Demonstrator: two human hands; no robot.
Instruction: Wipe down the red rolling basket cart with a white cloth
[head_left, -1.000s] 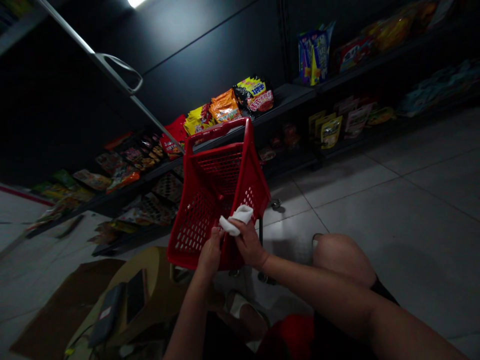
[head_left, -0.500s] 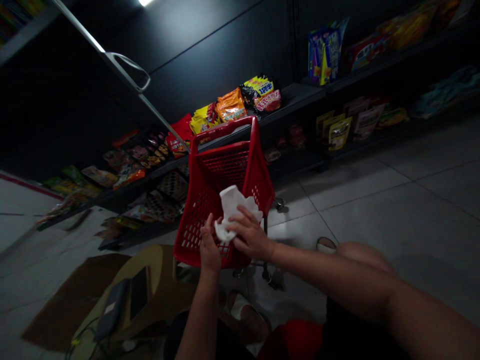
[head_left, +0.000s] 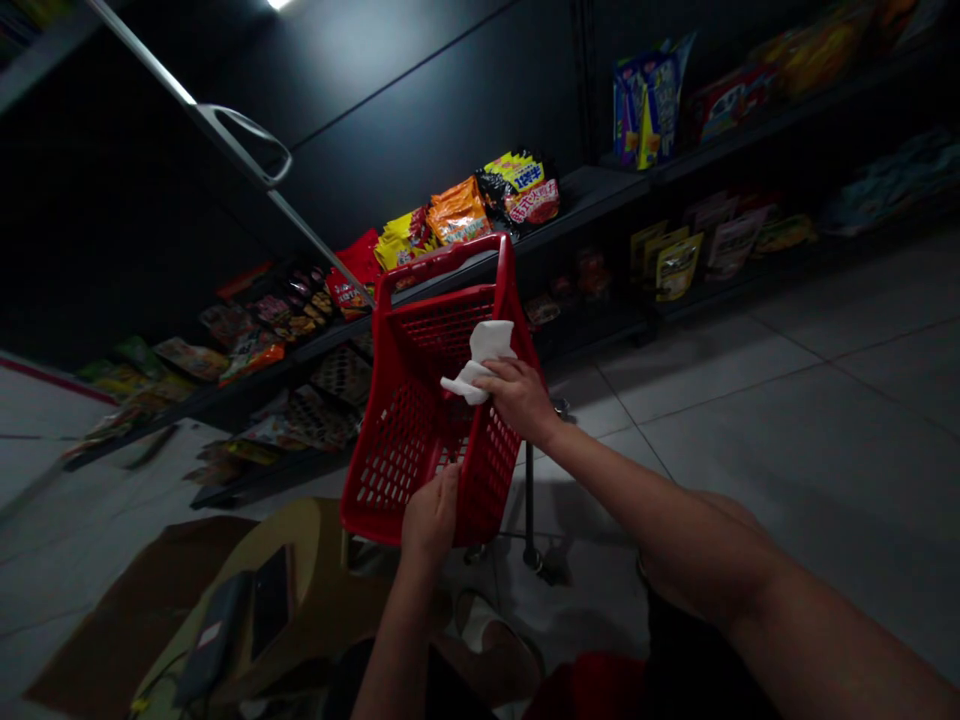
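Softly creased, a white cloth (head_left: 491, 342) is pinched in the right hand (head_left: 523, 400); left hand (head_left: 430, 518) curled, contents unclear.

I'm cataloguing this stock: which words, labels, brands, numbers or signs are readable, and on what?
"韩式", apparently, on the black-and-pink packet; its other characters are unclear.
Too blurred: yellow packets, orange packets, blue packets, yellow pouch.
Cart, tissue: no legible text.

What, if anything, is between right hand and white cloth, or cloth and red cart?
Nothing visible. The right hand holds the white cloth over the red cart; whether cloth and cart touch is unclear. The left hand, at the near end, isn't in between.
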